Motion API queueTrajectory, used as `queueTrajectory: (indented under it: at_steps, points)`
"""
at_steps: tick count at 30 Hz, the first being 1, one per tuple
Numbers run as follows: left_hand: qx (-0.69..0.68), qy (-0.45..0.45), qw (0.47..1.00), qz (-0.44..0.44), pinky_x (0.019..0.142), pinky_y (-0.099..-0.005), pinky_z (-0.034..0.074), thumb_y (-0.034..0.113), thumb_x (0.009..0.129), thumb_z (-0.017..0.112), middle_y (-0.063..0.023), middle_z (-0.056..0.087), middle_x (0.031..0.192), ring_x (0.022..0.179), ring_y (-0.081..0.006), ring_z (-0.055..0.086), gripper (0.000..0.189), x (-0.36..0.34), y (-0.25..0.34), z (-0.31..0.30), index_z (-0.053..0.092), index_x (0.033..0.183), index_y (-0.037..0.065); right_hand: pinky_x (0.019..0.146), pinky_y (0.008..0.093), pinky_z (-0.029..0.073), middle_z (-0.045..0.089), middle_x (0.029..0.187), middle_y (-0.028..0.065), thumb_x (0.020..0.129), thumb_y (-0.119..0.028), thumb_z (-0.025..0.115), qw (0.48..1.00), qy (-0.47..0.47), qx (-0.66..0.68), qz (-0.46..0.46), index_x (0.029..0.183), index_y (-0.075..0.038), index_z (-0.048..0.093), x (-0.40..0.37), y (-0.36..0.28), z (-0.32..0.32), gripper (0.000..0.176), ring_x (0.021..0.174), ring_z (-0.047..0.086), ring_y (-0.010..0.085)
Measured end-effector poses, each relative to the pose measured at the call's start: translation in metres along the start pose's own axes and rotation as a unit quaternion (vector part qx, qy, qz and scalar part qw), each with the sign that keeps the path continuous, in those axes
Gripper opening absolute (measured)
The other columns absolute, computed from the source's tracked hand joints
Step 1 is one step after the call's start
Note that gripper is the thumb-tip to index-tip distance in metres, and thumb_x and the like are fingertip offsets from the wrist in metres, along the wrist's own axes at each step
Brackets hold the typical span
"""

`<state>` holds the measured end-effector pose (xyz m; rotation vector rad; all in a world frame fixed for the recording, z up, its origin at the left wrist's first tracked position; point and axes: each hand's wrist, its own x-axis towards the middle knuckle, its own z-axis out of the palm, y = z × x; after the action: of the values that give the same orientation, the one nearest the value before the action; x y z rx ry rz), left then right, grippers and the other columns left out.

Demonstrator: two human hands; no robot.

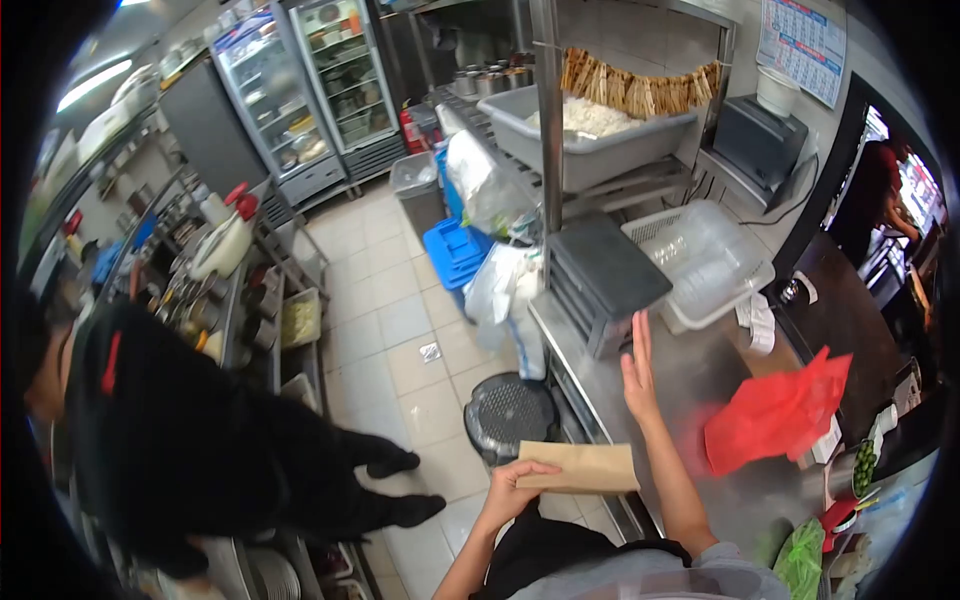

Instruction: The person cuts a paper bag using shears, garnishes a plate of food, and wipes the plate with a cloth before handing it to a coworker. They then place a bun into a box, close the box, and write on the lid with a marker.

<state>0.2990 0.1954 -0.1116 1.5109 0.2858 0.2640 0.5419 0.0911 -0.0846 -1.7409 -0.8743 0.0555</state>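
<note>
My left hand (pixel 512 490) pinches one end of a flat brown paper bag (pixel 585 468), which lies level in front of my body over the edge of the steel counter (pixel 668 510). My right hand (pixel 640 375) is raised with its fingers stretched out and nothing in it. Its fingertips come right up to the corner of a dark box-shaped unit (pixel 610 265) on the counter. To the right of my right forearm, a red bag (pixel 775 415) rests crumpled on the counter.
A white plastic basket (pixel 735 295) stands behind the dark unit, below a grey tub (pixel 600 165) of white food. On the floor are a black stool (pixel 510 415) and a blue bin (pixel 457 255). A person in black (pixel 190 430) works at the left-hand shelves.
</note>
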Motion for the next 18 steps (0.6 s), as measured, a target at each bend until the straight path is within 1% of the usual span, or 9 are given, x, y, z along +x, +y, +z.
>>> queueTrajectory:
  at_steps: [2,4,7,8,12,14,15,16,18]
  points:
    - [0.014,0.122,0.992,-0.004,0.075,-0.0233,0.046,-0.004,0.073,0.063,-0.0047,0.066,0.086,0.08,-0.0096,0.058,0.017,-0.051,0.008,0.02,0.066,0.088,0.001,0.105,0.0412,0.015,0.018,0.144,0.0094,0.081,-0.052,0.048,0.966,-0.106,0.221,0.077,0.136,-0.005,0.027,-0.071,-0.015,0.003,0.075,0.133,0.016,0.0243]
    - [0.012,0.238,0.971,-0.011,0.07,-0.0217,0.045,-0.002,0.073,0.064,-0.0036,0.066,0.08,0.074,-0.0081,0.058,0.011,-0.094,0.012,0.03,0.067,0.084,0.0,0.105,0.0407,0.018,0.017,0.144,0.0082,0.078,-0.06,0.048,0.871,-0.208,0.418,0.151,0.136,-0.004,0.029,-0.128,-0.033,0.005,0.082,0.132,0.018,0.0228]
    - [0.086,0.335,0.938,0.005,0.068,-0.0219,0.045,0.002,0.073,0.067,-0.0042,0.066,0.078,0.072,-0.0078,0.058,0.009,-0.155,0.017,0.032,0.067,0.082,0.0,0.102,0.0399,0.026,0.019,0.142,0.0102,0.076,-0.048,0.062,0.87,-0.325,0.37,-0.011,0.131,-0.008,0.04,-0.191,-0.054,0.013,0.071,0.13,0.022,0.0225]
    - [0.106,0.358,0.928,0.0,0.069,-0.0224,0.045,0.002,0.072,0.068,-0.0044,0.066,0.078,0.072,-0.0082,0.058,0.01,-0.175,0.018,0.033,0.067,0.082,0.001,0.099,0.0386,0.031,0.019,0.141,0.0087,0.072,-0.028,0.072,0.851,-0.337,0.402,0.028,0.123,-0.009,0.05,-0.207,-0.069,0.016,0.059,0.128,0.027,0.0227]
    - [0.166,0.373,0.913,0.012,0.072,-0.0256,0.048,0.0,0.072,0.064,-0.0069,0.067,0.083,0.079,-0.0129,0.062,0.014,-0.245,0.027,0.042,0.067,0.086,0.002,0.095,0.034,0.036,0.031,0.136,0.0067,0.069,0.007,0.065,0.877,-0.31,0.344,0.128,0.113,-0.007,0.055,-0.263,-0.094,0.043,0.047,0.12,0.037,0.0201]
    - [0.127,0.361,0.924,0.022,0.074,-0.0267,0.048,-0.001,0.072,0.063,-0.0075,0.066,0.085,0.08,-0.0143,0.062,0.015,-0.279,0.031,0.051,0.066,0.087,0.002,0.091,0.0272,0.038,0.053,0.114,0.0063,0.065,0.012,0.059,0.882,-0.333,0.31,0.122,0.107,-0.004,0.059,-0.281,-0.115,0.045,0.045,0.107,0.049,0.0169]
    - [0.131,0.352,0.927,0.017,0.074,-0.027,0.048,-0.003,0.07,0.063,-0.0075,0.066,0.085,0.081,-0.0145,0.062,0.02,-0.295,0.029,0.054,0.065,0.088,0.003,0.086,0.0262,0.041,0.059,0.102,0.0057,0.064,0.014,0.056,0.846,-0.362,0.352,0.17,0.099,-0.002,0.061,-0.289,-0.12,0.047,0.039,0.098,0.054,0.0151]
    - [0.148,0.344,0.927,0.016,0.076,-0.0273,0.047,-0.004,0.069,0.062,-0.008,0.066,0.088,0.083,-0.015,0.062,0.023,-0.312,0.028,0.055,0.065,0.091,0.004,0.081,0.0255,0.043,0.061,0.092,0.005,0.065,0.015,0.055,0.844,-0.392,0.344,0.123,0.091,-0.001,0.063,-0.3,-0.11,0.052,0.031,0.089,0.057,0.0138]
    - [0.15,0.331,0.932,0.025,0.08,-0.0275,0.046,-0.004,0.069,0.061,-0.0072,0.065,0.093,0.088,-0.015,0.06,0.03,-0.352,0.029,0.057,0.065,0.096,0.006,0.075,0.0233,0.044,0.064,0.086,0.007,0.072,0.007,0.059,0.815,-0.418,0.372,0.152,0.084,-0.001,0.066,-0.318,-0.133,0.06,0.016,0.079,0.058,0.0122]
